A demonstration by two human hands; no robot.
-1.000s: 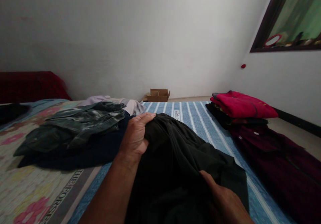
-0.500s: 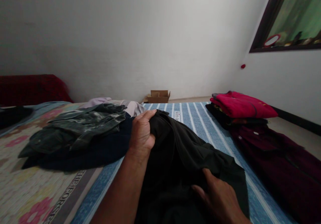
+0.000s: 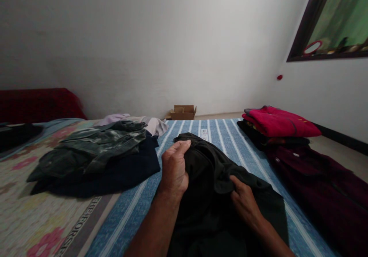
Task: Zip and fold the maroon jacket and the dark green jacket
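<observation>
A dark greenish-black garment [image 3: 205, 207] lies spread in front of me; whether it is a jacket or trousers I cannot tell. My left hand [image 3: 174, 169] is closed on its upper left edge, thumb on top. Lower and to the right, my right hand [image 3: 244, 197] pinches a fold of the same cloth. The garment rests on a blue-and-white striped bed sheet [image 3: 130, 218]. Its near end runs out of the bottom of the view.
Rumpled camouflage-like clothing [image 3: 100, 147] lies on a navy garment [image 3: 126, 178] at left, partly over a floral sheet [image 3: 25, 207]. At right are a folded pink garment [image 3: 283, 122] and a maroon one [image 3: 319, 188]. A cardboard box [image 3: 183, 113] stands by the wall.
My left hand has moved slightly right and down with the cloth edge. My right hand has gone up and closed on a fold, which is now bunched.
</observation>
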